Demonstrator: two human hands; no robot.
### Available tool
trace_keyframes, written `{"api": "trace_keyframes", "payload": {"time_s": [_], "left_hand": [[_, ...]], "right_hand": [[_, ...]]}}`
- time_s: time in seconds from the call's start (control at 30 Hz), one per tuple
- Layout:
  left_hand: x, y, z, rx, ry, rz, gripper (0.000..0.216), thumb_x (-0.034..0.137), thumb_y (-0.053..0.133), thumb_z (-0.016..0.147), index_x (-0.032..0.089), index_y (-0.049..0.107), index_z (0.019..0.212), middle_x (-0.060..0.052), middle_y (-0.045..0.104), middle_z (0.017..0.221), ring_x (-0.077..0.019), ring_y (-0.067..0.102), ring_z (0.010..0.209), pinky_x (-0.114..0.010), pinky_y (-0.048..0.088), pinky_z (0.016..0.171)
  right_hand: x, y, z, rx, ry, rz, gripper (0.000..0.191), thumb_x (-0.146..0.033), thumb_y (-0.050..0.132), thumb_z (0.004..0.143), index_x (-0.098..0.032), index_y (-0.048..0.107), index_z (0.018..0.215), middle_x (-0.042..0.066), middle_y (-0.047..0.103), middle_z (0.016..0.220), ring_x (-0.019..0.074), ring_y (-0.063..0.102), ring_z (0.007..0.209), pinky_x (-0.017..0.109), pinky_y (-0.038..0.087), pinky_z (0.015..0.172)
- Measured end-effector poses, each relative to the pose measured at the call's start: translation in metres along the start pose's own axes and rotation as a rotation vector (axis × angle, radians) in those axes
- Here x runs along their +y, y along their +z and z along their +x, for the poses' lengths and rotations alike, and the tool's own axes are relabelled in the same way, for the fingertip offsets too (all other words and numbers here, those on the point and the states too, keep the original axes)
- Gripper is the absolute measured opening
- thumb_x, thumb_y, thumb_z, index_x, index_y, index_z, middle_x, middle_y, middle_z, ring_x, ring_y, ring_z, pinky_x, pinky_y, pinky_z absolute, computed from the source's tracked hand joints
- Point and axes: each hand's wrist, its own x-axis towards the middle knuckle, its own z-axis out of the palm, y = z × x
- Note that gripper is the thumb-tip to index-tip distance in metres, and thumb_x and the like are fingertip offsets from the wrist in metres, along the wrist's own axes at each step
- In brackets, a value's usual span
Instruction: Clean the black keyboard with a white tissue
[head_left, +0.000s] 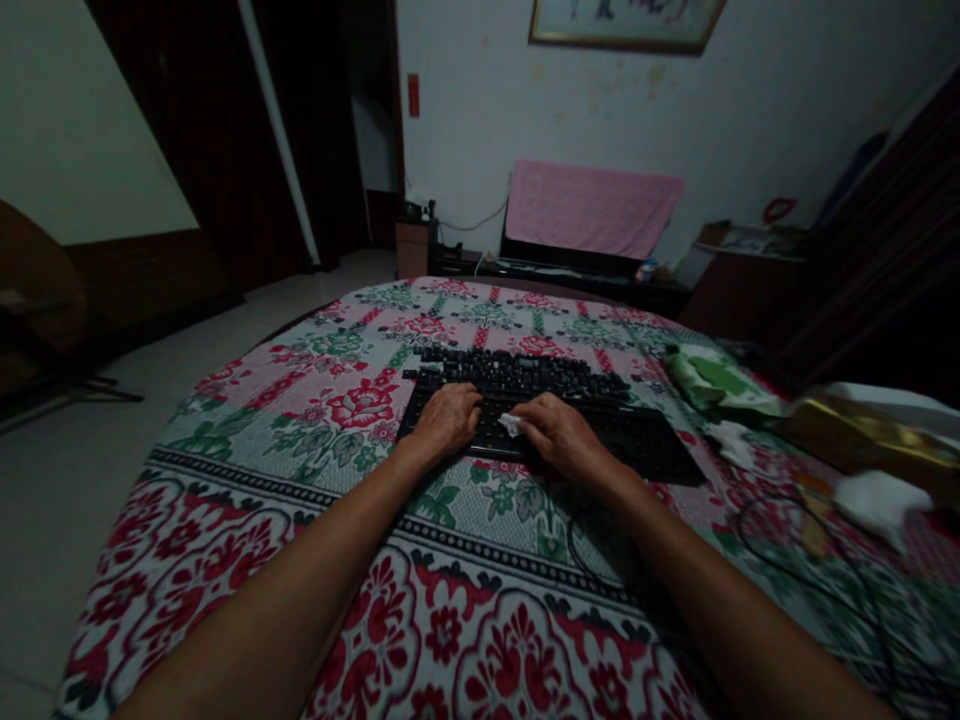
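A black keyboard (600,420) lies on a bed covered with a red, green and white flowered sheet (315,420). A second black keyboard (517,368) lies just behind it. My left hand (448,418) rests on the near keyboard's left end, fingers curled down over the keys. My right hand (559,432) is closed on a small white wad of tissue (511,424), pressed against the keys near the keyboard's middle.
A black cable (600,560) loops on the sheet by my right forearm. A green and white packet (712,380), white tissues (877,500) and a gold box (862,435) lie at the right. A pink cloth (592,205) drapes over a low stand by the far wall.
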Motion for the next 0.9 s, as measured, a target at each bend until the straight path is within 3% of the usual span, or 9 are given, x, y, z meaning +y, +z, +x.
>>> {"api": "trace_keyframes", "payload": {"time_s": [0.23,0.47,0.63,0.9], "left_hand": [[0.0,0.004,-0.001,0.029,-0.005,0.031,0.024,0.02,0.045,0.084,0.017,0.066,0.096,-0.007,0.062,0.106,-0.0192,0.054,0.102,-0.032,0.042,0.094],[0.006,0.003,-0.002,0.018,-0.031,0.086,0.026,0.02,0.044,0.083,0.016,0.065,0.097,-0.008,0.062,0.104,-0.0201,0.054,0.099,-0.033,0.041,0.094],[0.015,-0.006,0.002,-0.061,-0.04,0.182,0.026,0.018,0.045,0.079,0.014,0.066,0.094,-0.01,0.061,0.095,-0.021,0.054,0.09,-0.032,0.045,0.084],[0.018,-0.01,0.006,-0.078,-0.072,0.226,0.026,0.022,0.044,0.079,0.015,0.065,0.092,-0.009,0.058,0.095,-0.021,0.051,0.091,-0.031,0.047,0.078]], "right_hand": [[-0.006,0.008,0.017,-0.067,-0.034,-0.25,0.025,-0.024,0.045,0.088,-0.023,0.065,0.103,0.007,0.056,0.09,0.0161,0.054,0.078,0.026,0.04,0.069],[-0.005,0.009,0.011,-0.068,-0.052,-0.228,0.027,-0.026,0.043,0.089,-0.025,0.064,0.106,0.006,0.057,0.092,0.0167,0.054,0.082,0.026,0.04,0.072],[-0.001,0.009,0.011,-0.072,-0.018,-0.176,0.027,-0.023,0.045,0.088,-0.024,0.067,0.103,0.006,0.058,0.09,0.0165,0.054,0.079,0.026,0.04,0.069],[0.008,0.003,0.011,-0.128,-0.009,-0.09,0.026,-0.019,0.048,0.084,-0.021,0.067,0.103,0.005,0.058,0.088,0.0143,0.056,0.077,0.023,0.04,0.068]]}}
